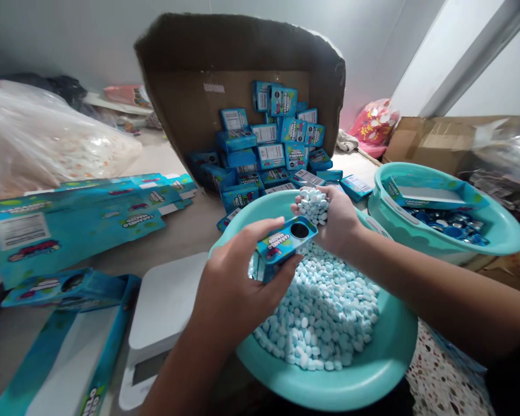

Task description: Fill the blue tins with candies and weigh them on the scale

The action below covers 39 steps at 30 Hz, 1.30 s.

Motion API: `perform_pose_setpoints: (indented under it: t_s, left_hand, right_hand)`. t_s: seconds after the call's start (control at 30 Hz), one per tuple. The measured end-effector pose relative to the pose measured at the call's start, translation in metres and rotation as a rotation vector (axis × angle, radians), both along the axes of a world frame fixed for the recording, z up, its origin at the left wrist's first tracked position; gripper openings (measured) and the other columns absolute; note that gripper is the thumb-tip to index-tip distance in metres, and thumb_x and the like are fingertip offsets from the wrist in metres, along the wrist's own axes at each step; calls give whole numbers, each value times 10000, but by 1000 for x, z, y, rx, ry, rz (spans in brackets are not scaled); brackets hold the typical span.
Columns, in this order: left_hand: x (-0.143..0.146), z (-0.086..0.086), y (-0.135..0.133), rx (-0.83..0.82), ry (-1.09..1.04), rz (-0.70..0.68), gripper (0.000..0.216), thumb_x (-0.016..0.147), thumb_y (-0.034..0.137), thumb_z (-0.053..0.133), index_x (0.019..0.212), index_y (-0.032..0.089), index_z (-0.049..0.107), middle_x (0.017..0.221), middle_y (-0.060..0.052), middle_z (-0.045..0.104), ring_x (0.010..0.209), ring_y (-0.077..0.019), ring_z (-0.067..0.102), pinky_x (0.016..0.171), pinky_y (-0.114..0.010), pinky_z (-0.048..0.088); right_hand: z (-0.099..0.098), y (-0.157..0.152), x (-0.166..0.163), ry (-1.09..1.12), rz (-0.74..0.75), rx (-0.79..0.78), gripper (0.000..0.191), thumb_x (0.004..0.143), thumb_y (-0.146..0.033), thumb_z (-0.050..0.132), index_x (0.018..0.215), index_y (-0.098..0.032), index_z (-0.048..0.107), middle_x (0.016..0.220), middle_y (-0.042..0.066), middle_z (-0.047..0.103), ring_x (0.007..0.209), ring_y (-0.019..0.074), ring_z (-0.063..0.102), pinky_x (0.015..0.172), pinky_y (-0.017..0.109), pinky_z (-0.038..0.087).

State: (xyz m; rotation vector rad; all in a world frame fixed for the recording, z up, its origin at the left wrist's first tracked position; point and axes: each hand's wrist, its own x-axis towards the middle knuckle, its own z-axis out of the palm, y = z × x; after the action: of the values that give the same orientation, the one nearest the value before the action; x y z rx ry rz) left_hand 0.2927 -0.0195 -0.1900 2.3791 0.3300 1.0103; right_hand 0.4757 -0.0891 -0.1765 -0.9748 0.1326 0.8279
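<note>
My left hand [238, 277] is closed around a small blue candy box [283, 242], tilted with its round opening facing up. My right hand [333, 219] is cupped shut on a handful of pale blue and white candies [314, 203], held right beside the box's opening. Both hands hover over a teal basin [364, 381] filled with the same small candies [325, 312].
A white kitchen scale [162, 312] sits left of the basin. Flat blue box blanks [73, 219] lie at left. A tipped cardboard carton [238, 63] holds several filled boxes [268, 150]. A second teal basin [442, 242] with blue caps stands at right. A plastic bag [47, 138] lies far left.
</note>
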Motion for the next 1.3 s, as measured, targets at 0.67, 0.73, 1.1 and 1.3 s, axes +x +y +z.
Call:
perform_pose_setpoints:
  t_s: [0.67,0.73,1.1,1.3]
  left_hand:
    - [7,-10,8,11,268,-269,254,873,280,709,1117,227,663,1110,-39,741,997,-241,707,849,-396,600]
    - [8,-10,8,0,276,-270,259,872,284,710,1120,224,665,1114,-45,739,996,-243,705,852,-396,596]
    - [8,-4,7,-35,290,-227,227,845,248,719,1062,246,650,1061,-4,736,956,-223,697,794,-354,539]
    - [7,-3,6,-9,308,-167,182,833,287,743,892,234,579,846,19,693,760,-195,656,618,-302,422]
  right_hand:
    - [26,-14,-14,24,134,157,194,862,-283,443,695,-208,508,571,4,585,555,130,592,534,206,521]
    - [25,-14,-14,18,154,156,194,856,-283,441,689,-209,508,574,8,590,570,138,600,548,218,528]
    - [16,-13,-19,-78,156,125,262,848,-278,469,602,-201,516,579,13,614,630,151,664,640,244,564]
    - [13,-15,-19,-164,227,130,166,803,-251,507,665,-196,582,643,6,652,706,159,698,734,273,586]
